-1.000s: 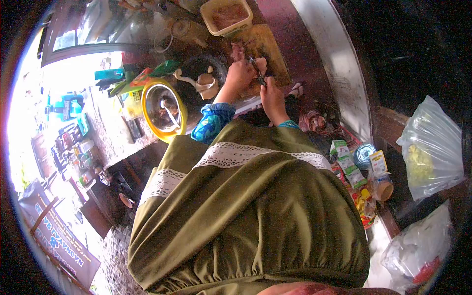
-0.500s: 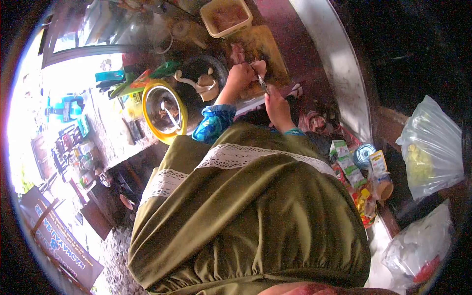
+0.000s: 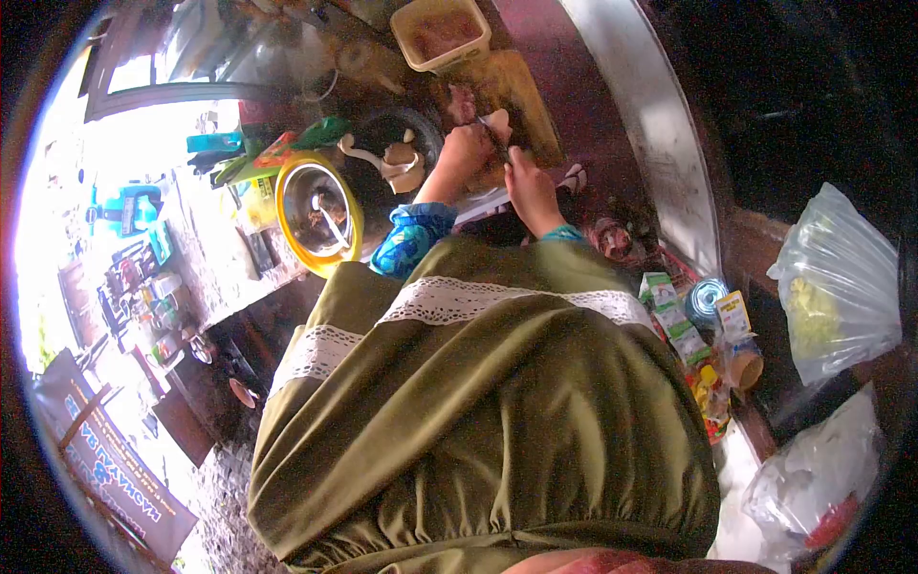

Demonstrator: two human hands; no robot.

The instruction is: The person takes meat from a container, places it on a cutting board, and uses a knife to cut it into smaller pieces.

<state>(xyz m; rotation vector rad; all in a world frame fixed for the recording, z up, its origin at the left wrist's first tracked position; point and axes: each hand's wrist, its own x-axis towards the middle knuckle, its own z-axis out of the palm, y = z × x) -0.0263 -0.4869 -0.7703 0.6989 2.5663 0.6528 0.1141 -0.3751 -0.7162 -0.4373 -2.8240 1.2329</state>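
Note:
My right hand (image 3: pixel 534 191) is closed round the handle of a knife (image 3: pixel 508 153) over the wooden cutting board (image 3: pixel 531 96). Just left of it, my left hand (image 3: pixel 466 153) is closed on a pale piece of meat (image 3: pixel 496 124) on the board; its fingertips are partly hidden. More pinkish meat (image 3: pixel 462 103) lies beyond that hand. At the board's far end stands a cream tub (image 3: pixel 406 48) with meat inside.
A yellow-rimmed bowl (image 3: pixel 356 225) with a spoon stands left of my hands, beside a dark round pan (image 3: pixel 430 134) holding a pale ladle-like item (image 3: pixel 402 172). Packets (image 3: pixel 684 330) and plastic bags (image 3: pixel 837 287) are at the right.
My right hand has moved slightly left and toward the board's middle with the knife. My left hand has barely shifted.

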